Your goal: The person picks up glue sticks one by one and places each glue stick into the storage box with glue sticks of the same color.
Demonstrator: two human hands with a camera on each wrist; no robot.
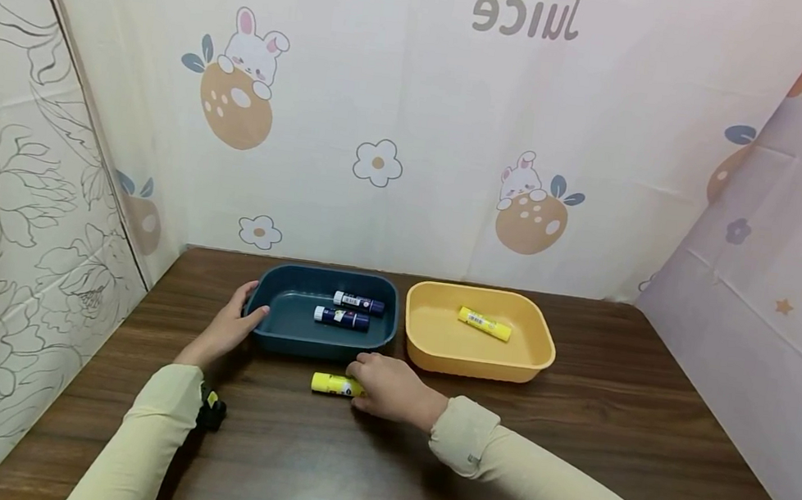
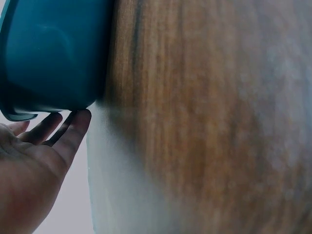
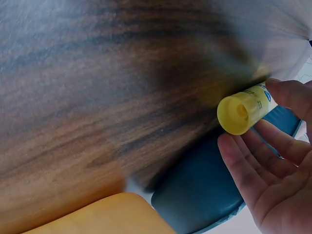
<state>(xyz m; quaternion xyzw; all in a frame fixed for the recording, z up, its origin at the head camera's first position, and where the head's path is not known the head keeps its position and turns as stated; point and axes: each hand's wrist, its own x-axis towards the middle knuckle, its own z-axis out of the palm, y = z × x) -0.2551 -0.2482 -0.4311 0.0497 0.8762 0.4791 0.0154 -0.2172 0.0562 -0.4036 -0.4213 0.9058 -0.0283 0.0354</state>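
Observation:
My left hand holds the left end of a dark teal basket, thumb at the rim and fingers along the outer wall. Inside that basket lie two dark blue glue sticks with white ends, an upper one and a lower one. In front of the basket, my right hand pinches a yellow glue stick between thumb and fingers. The right wrist view shows the hollow end of this yellow stick close to the tabletop; whether it touches the wood I cannot tell.
A yellow basket stands just right of the teal one, with another yellow glue stick lying in it. Both are near the back of the dark wooden table. Printed curtains hang behind and at the sides.

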